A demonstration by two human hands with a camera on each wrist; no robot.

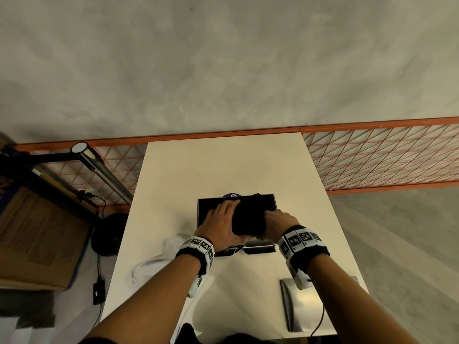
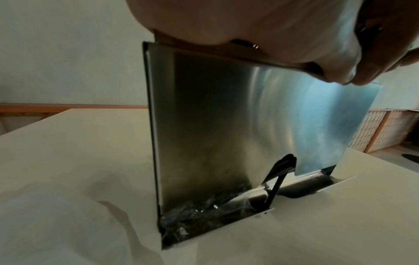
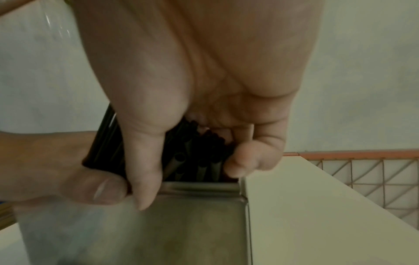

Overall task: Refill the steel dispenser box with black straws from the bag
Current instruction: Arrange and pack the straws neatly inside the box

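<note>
Black straws (image 1: 248,218) (bundled) gripped between 2 hands over box (image 1: 206,207).

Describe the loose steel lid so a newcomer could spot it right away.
Start at the cream table. The steel dispenser box stands mid-table under both hands; the lid lies nearer the person, at the right edge. It is flat shiny metal, with nothing in it.

Cream table (image 1: 223,170), orange mesh fence (image 1: 372,157), concrete floor (image 1: 223,58).

Steel dispenser box (image 1: 202,207) upright on table, top open; bundle of black straws (image 1: 248,219) held over opening, ends down.
</note>
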